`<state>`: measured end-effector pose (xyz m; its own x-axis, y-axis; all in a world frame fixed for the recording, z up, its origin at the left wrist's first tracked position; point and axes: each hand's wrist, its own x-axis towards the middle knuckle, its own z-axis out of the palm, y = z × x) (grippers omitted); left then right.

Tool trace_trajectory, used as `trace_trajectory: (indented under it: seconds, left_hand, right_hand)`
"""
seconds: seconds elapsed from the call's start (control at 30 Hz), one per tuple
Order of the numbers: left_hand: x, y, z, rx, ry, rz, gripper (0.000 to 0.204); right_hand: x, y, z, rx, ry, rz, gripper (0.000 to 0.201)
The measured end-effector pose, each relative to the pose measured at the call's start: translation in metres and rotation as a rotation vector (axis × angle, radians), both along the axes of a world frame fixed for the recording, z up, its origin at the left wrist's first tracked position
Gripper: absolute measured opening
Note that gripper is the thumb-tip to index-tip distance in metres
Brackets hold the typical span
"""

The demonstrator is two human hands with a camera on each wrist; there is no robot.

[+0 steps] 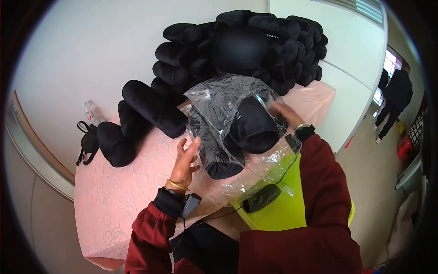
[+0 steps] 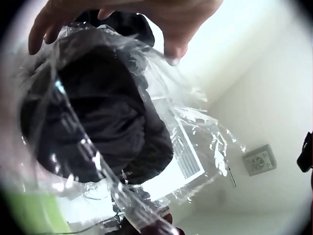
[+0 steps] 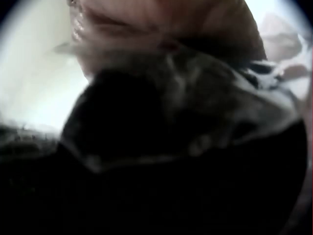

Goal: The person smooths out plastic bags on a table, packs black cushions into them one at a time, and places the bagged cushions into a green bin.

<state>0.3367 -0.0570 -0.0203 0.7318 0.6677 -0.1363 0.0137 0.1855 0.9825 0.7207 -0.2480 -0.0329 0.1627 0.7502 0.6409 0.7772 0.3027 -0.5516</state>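
Black bolster cushions lie inside a clear plastic bag (image 1: 213,98) in front of me. One bagged cushion (image 1: 255,125) rests toward the right, its round end facing me, and another (image 1: 223,170) shows lower left. My left hand (image 1: 183,162) is at the bag's left side, fingers spread and thumb apart. In the left wrist view the fingers and thumb (image 2: 175,51) arch over the crinkled film. At the bag's upper right, my right hand (image 1: 286,114) lies against the plastic beside the right cushion. Its fingertips are hidden, and I cannot tell whether they grip the film.
Behind the bag rises a large pile of black cushions (image 1: 182,54). More cushions (image 1: 153,107) lie to the left, near a small black pouch (image 1: 89,142) and clear bottle (image 1: 91,112). A dark device (image 1: 262,198) with a cable sits on a lime-green surface (image 1: 292,205). A person (image 1: 398,93) stands far right.
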Motion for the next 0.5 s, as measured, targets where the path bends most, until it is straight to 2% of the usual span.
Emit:
trace_trajectory:
  seconds: [0.03, 0.13, 0.17, 0.27, 0.3, 0.4, 0.5]
  left_hand:
    - [0.006, 0.0, 0.002, 0.006, 0.002, 0.001, 0.111]
    - [0.023, 0.001, 0.005, -0.018, -0.036, -0.024, 0.108]
    - [0.028, 0.002, -0.001, -0.022, -0.038, -0.03, 0.108]
    - [0.044, 0.008, -0.022, -0.034, -0.295, -0.1, 0.103]
    - [0.042, 0.007, -0.025, -0.038, -0.297, -0.101, 0.103]
    - [0.026, 0.0, -0.022, -0.106, -0.284, -0.157, 0.1]
    - [0.008, -0.007, -0.02, -0.128, -0.313, -0.155, 0.104]
  right_hand:
    - [-0.01, 0.009, 0.002, 0.006, 0.002, 0.001, 0.064]
    - [-0.034, 0.022, 0.01, -0.215, 0.755, -0.156, 0.061]
    - [-0.031, 0.021, 0.004, -0.217, 0.754, -0.163, 0.061]
    - [-0.018, 0.022, -0.018, -0.241, 0.831, -0.012, 0.062]
    - [-0.015, 0.022, -0.028, -0.245, 0.83, -0.015, 0.062]
    - [-0.02, 0.02, -0.06, 0.131, 1.19, 0.189, 0.066]
    - [-0.05, 0.001, -0.054, 0.048, 1.165, 0.165, 0.072]
